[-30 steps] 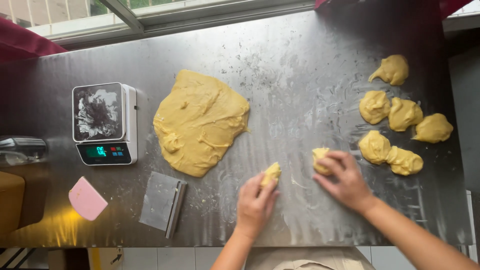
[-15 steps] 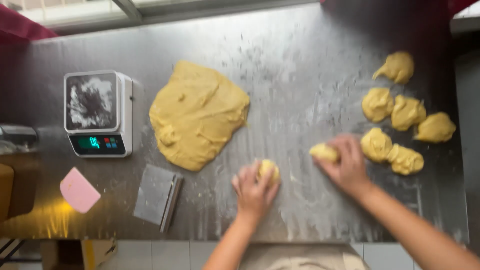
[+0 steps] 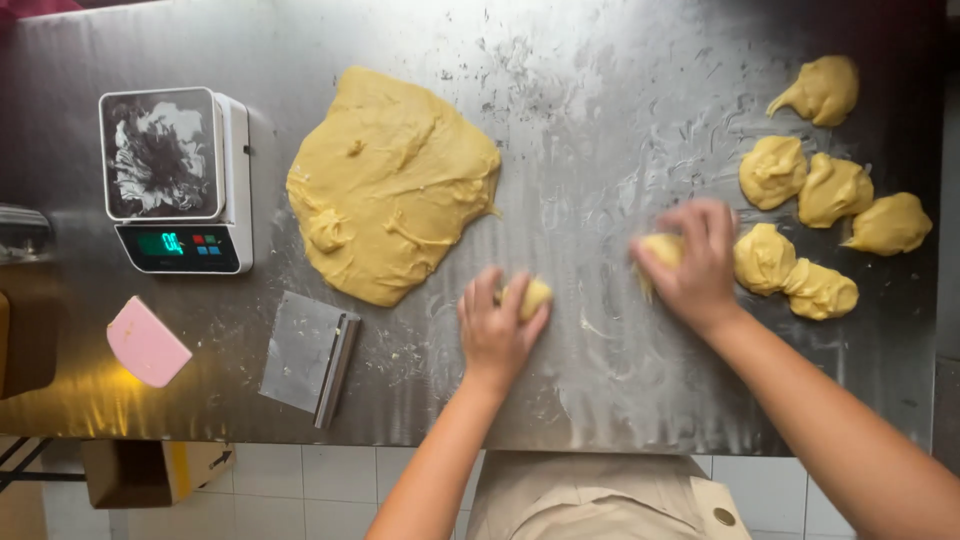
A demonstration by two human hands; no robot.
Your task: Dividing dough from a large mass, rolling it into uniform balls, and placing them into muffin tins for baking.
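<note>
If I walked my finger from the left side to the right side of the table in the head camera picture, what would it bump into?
Pink scraper → kitchen scale → metal bench scraper → big sheet of dough → left hand on a small dough ball → right hand on another dough piece → cluster of dough portions.

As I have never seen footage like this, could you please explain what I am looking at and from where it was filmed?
No machine here: a camera on a person's head looks straight down at their own bare hands over a steel worktable. The left hand cups a small dough piece; the right hand covers another dough piece. A large dough slab lies in the middle, with six portioned lumps to the right. On the left are a digital kitchen scale, a pink plastic scraper and a metal bench scraper.
</note>
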